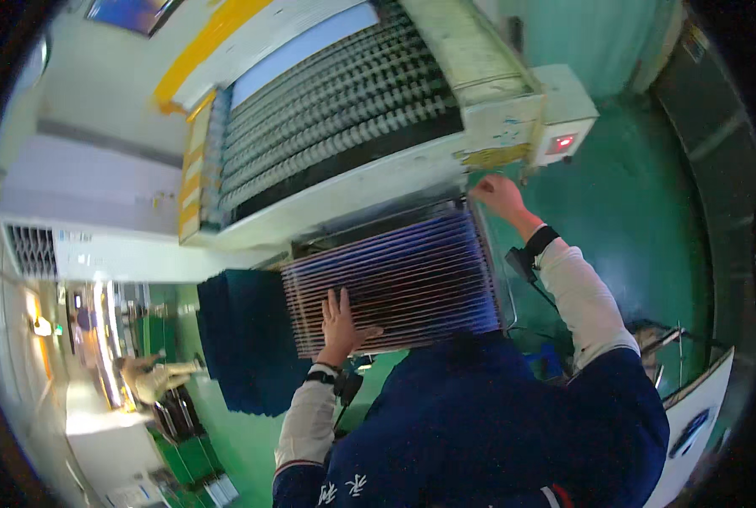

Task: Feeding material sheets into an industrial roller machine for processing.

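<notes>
From my end, I see a wide rectangular rack of thin, parallel dark slats with a blue-violet sheen [429,271] lying between the wearer's dark blue jacket with pale sleeves [496,415] and a long, pale machine with rows of grey rollers [336,110]. The left hand [337,328] lies over the slats by the near-left corner, its fingers spread and gripping nothing I can make out. The right hand [498,195] is at the far-right corner, fingers curled in; whether they pinch anything, I cannot tell. Just left of the rack is a dark blue-green stack with a stepped edge [247,339] (too blurred to say what it is made of).

As for progress, I judge it to be partway: the rack sits beside the machine and its rows look filled, yet both hands are at it — so handling seems unfinished. How many rows remain — I cannot tell.
</notes>
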`<action>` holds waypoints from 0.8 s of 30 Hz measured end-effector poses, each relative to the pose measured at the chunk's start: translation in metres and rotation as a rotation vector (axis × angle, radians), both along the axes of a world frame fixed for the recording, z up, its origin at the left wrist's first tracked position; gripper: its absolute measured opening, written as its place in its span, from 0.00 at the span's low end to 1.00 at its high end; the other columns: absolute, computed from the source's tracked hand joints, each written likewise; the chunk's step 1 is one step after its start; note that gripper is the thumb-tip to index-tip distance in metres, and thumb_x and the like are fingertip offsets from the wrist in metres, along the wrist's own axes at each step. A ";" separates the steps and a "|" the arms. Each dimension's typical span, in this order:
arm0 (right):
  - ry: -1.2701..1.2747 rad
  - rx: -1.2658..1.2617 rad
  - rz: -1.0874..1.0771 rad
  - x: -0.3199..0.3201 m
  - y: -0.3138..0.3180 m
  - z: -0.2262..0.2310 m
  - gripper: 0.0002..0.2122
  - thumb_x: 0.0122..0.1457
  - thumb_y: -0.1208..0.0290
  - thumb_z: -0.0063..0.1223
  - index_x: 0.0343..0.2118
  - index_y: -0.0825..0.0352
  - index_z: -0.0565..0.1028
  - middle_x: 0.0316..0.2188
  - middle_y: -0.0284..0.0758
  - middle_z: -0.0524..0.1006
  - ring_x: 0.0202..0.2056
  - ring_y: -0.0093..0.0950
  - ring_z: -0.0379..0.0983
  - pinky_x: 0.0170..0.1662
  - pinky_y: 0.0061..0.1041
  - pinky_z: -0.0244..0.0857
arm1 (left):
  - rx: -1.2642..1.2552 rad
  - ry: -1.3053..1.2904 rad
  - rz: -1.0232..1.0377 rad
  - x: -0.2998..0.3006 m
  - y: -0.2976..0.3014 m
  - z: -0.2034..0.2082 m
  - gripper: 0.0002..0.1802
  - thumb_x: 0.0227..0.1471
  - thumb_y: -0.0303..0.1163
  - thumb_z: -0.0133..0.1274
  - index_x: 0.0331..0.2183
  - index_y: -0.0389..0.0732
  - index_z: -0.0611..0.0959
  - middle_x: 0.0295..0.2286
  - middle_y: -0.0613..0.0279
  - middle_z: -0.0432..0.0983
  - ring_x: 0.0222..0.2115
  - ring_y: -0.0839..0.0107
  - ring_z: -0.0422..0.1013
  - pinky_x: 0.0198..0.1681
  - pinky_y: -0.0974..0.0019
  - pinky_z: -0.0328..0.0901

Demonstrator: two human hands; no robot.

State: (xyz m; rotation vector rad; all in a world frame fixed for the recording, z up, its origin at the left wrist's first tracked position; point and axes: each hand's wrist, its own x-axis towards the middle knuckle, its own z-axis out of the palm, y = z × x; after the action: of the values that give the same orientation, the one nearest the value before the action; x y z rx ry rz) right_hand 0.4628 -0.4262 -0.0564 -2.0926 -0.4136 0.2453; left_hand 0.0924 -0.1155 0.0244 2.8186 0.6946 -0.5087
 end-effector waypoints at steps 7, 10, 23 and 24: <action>-0.054 -0.229 0.517 -0.051 0.134 0.034 0.31 0.49 0.38 0.65 0.38 0.69 0.81 0.36 0.49 0.82 0.40 0.47 0.80 0.44 0.44 0.71 | -0.002 0.007 0.076 -0.007 -0.005 0.009 0.77 0.29 0.67 0.73 0.71 0.47 0.50 0.71 0.42 0.38 0.70 0.37 0.40 0.66 0.34 0.50; -0.021 -0.307 0.642 -0.067 0.178 0.040 0.36 0.51 0.34 0.62 0.42 0.72 0.80 0.40 0.50 0.82 0.43 0.49 0.79 0.47 0.42 0.71 | -0.021 -0.069 0.091 -0.011 -0.005 0.007 0.77 0.28 0.66 0.73 0.71 0.47 0.52 0.71 0.43 0.40 0.70 0.37 0.41 0.66 0.34 0.50; 0.045 -0.290 0.620 -0.073 0.234 0.001 0.28 0.55 0.45 0.64 0.37 0.74 0.82 0.32 0.50 0.83 0.36 0.43 0.79 0.44 0.41 0.68 | -0.123 -0.330 0.096 -0.042 0.002 -0.016 0.67 0.33 0.64 0.71 0.69 0.48 0.60 0.71 0.47 0.42 0.70 0.40 0.42 0.68 0.33 0.46; 0.133 -0.244 0.626 -0.070 0.234 -0.002 0.26 0.54 0.48 0.66 0.35 0.75 0.82 0.31 0.49 0.83 0.34 0.39 0.78 0.43 0.39 0.68 | -0.149 -0.333 0.112 -0.045 0.005 -0.018 0.65 0.35 0.64 0.70 0.69 0.48 0.61 0.71 0.48 0.43 0.70 0.40 0.43 0.68 0.33 0.46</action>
State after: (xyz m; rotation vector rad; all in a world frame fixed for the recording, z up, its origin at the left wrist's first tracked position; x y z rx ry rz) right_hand 0.3925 -0.1919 -0.0579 -2.1094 -0.9938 0.8303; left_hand 0.0476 -0.1100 0.0061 2.6151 0.7065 -0.0642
